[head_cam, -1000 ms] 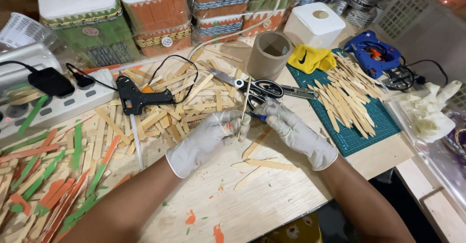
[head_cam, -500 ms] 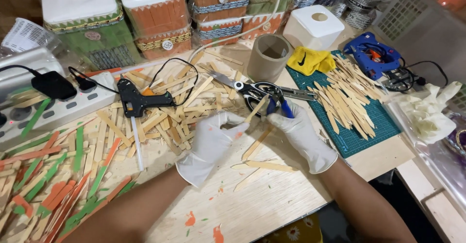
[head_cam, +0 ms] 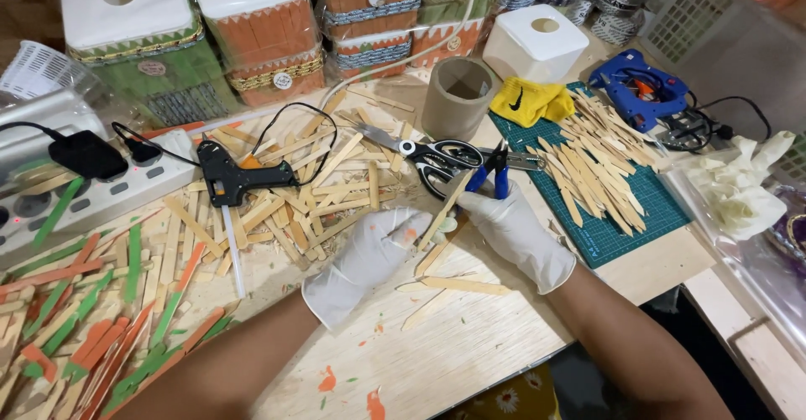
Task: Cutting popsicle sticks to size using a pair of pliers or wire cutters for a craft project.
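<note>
Wooden tabletop (head_cam: 470, 353) fills the frame, flecked with orange paint and strewn with flat craft sticks. Your left hand (head_cam: 369, 260), in a white glove, sits at the centre of the frame with its grip closed around the lower end of a plain wooden stick (head_cam: 445, 210) that slants up to the right. Your right hand (head_cam: 512, 231), gloved too, is just beside it to the right, its grip clamped on blue-handled pliers (head_cam: 497, 172) whose tip points to the upper part of the frame; the stick's upper end lies near the pliers' handles, though you cannot tell whether the two touch. Black-handled scissors (head_cam: 437, 156) lie on the tabletop just above your hands. A few cut sticks (head_cam: 457, 286) rest below your hands.

At centre left, a black glue gun (head_cam: 231, 181) lies on a heap of plain sticks, its cord running up the frame. Green and orange sticks (head_cam: 92, 328) pile up at lower left. At right, a green cutting mat (head_cam: 625, 210) carries a pile of pointed sticks, with a blue glue gun (head_cam: 642, 93) at its upper edge and a yellow cloth (head_cam: 533, 101) at its upper left corner. A cardboard tube (head_cam: 457, 93) stands above the scissors. Wrapped boxes clad in green and orange sticks (head_cam: 252, 42) line the top of the frame.
</note>
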